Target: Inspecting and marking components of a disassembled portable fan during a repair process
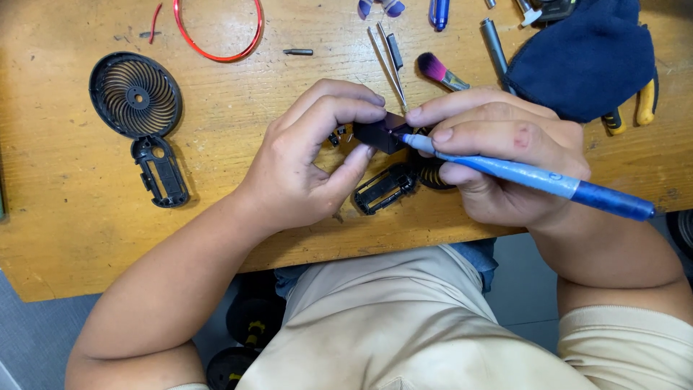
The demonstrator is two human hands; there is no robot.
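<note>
Two hands meet over the middle of a worn wooden table (86, 238), and much around them is cut off or covered. A dark blue cloth (585, 58) at the far right lies over a pair of yellow-handled pliers (635, 108), so only the handle ends show. Along the far edge a red wire loop (220, 43), a blue pen-like thing (439, 13) and other small tools run out of view at the top. Beneath the hands sits a black plastic frame (384, 189), with a round ribbed piece beside it mostly hidden by the right hand (505, 155); what that piece is I cannot tell.

Well off to the left lies a black fan grille with a handle shell (141, 115), in full view. Near the hands are a pair of tweezers (390, 61) and a small brush with a pink tip (440, 72).

The left hand (303, 159) is curled nearly closed, thumb and fingertips pinching a small dark block (379, 133), held just above the table between both hands. The right hand is closed around a blue screwdriver (534, 179), its forefinger laid along the shaft and its tip touching the block. The exact spot where the tip meets is too small to make out.
</note>
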